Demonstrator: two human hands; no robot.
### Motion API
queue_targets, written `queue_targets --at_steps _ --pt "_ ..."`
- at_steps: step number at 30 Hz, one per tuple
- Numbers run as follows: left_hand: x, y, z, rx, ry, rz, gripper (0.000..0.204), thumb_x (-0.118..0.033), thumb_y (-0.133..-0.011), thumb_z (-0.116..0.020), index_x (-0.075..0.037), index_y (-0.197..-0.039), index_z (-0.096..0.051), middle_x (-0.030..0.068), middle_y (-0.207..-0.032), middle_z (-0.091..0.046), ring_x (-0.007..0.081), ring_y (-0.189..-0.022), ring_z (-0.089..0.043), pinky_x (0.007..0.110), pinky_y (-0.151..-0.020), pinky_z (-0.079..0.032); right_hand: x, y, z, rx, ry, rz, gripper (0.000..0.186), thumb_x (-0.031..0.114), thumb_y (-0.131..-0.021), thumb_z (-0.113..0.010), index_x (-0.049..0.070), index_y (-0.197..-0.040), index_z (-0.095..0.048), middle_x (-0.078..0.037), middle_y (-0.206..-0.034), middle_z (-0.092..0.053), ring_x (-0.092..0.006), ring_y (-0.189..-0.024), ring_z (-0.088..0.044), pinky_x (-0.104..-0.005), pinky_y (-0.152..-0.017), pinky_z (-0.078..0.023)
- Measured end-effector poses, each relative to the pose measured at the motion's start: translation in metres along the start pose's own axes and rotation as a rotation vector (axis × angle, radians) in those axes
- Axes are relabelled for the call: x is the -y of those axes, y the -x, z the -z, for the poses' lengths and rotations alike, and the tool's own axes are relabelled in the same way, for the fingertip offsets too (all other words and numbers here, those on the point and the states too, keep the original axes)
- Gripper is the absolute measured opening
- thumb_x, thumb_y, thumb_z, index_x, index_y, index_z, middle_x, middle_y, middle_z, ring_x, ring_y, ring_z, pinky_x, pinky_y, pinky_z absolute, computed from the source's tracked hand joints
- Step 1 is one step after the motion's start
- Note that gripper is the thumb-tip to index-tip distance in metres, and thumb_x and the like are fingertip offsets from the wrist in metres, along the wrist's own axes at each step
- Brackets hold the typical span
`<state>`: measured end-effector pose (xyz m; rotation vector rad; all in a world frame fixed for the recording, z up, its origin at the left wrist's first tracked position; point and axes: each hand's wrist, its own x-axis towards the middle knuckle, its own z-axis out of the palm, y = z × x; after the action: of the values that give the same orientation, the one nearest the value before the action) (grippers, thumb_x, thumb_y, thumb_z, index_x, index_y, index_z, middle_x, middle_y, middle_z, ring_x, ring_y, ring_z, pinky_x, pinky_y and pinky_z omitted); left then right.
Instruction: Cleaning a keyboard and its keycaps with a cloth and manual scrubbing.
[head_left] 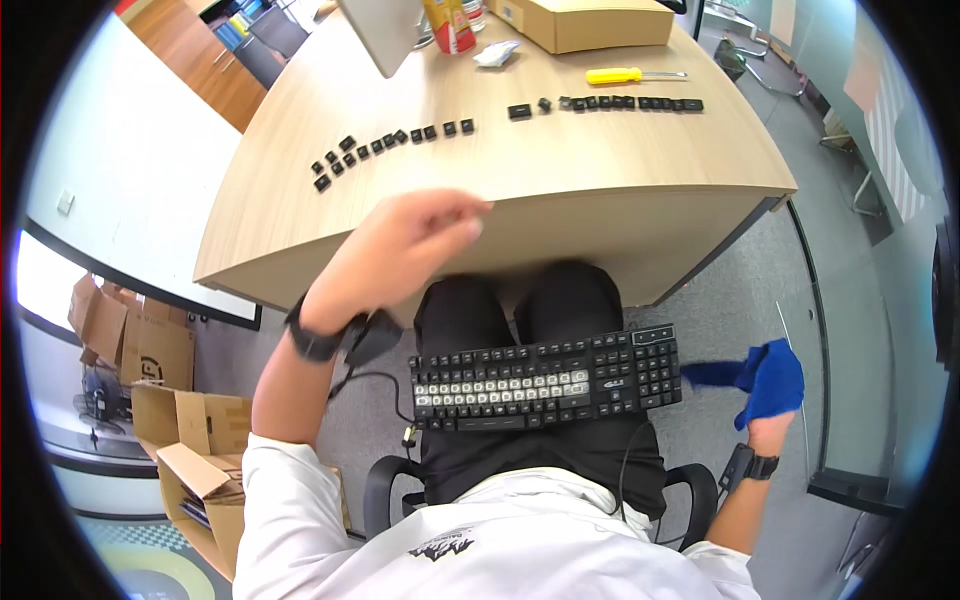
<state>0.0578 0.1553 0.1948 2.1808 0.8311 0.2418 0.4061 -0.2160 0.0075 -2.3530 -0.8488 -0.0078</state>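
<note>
A black keyboard (545, 380) lies across my lap. Its middle rows show pale switches where the keycaps are off. My left hand (410, 235) hovers above the near edge of the table, fingers half bent, thumb apart from them, with nothing visible in between. Off the keyboard's right end, my right hand (769, 430) grips a blue cloth (772, 380), which hides the fingers. A blurred dark blue strip reaches from the cloth toward the keyboard. Loose black keycaps (377, 147) sit in a curved line on the left of the table; more black keycaps (625, 103) stand in a row on the right.
On the table (560, 160) lie a yellow screwdriver (615, 76), a crumpled white packet (496, 54) and a cardboard box (585, 28). A red and yellow pouch (450, 25) stands beside a monitor (385, 30). Open cartons (200, 470) are on the floor at left. A cable (385, 377) hangs by the keyboard.
</note>
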Motion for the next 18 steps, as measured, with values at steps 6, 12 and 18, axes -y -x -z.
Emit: queue_targets --at_steps 6,12,18 --pt "0.023 -0.155 -0.02 -0.327 -0.512 -0.291 0.032 -0.015 -0.093 -0.064 -0.002 -0.122 -0.07 0.0203 -0.122 -0.067 0.0381 -0.12 -0.06 0.043 -0.103 -0.048 -0.048 0.017 0.015 0.359 -0.78 -0.324 0.019 0.013 -0.099 -0.06 -0.001 -0.111 -0.065 -0.01 -0.098 -0.069 -0.0234 -0.09 -0.068 -0.0356 -0.077 -0.053" --pt "0.055 -0.199 -0.01 -0.353 -0.922 -0.25 0.023 -0.008 -0.093 -0.056 -0.001 -0.11 -0.07 0.0234 -0.11 -0.069 0.0418 -0.107 -0.064 0.051 -0.092 -0.051 -0.126 0.057 0.05 0.3 -0.212 0.23 0.033 0.02 -0.102 -0.058 0.0 -0.128 -0.063 -0.011 -0.12 -0.068 -0.0225 -0.109 -0.066 -0.0355 -0.095 -0.053" --pt "0.024 -0.161 -0.002 -0.224 -0.856 -0.118 0.023 -0.013 -0.097 -0.063 0.002 -0.113 -0.068 0.0222 -0.111 -0.069 0.0402 -0.104 -0.065 0.045 -0.091 -0.05 -0.189 0.118 0.039 0.237 -0.916 -0.403 0.051 0.016 -0.095 -0.068 -0.004 -0.14 -0.054 -0.017 -0.135 -0.063 -0.0284 -0.123 -0.061 -0.0396 -0.107 -0.047"
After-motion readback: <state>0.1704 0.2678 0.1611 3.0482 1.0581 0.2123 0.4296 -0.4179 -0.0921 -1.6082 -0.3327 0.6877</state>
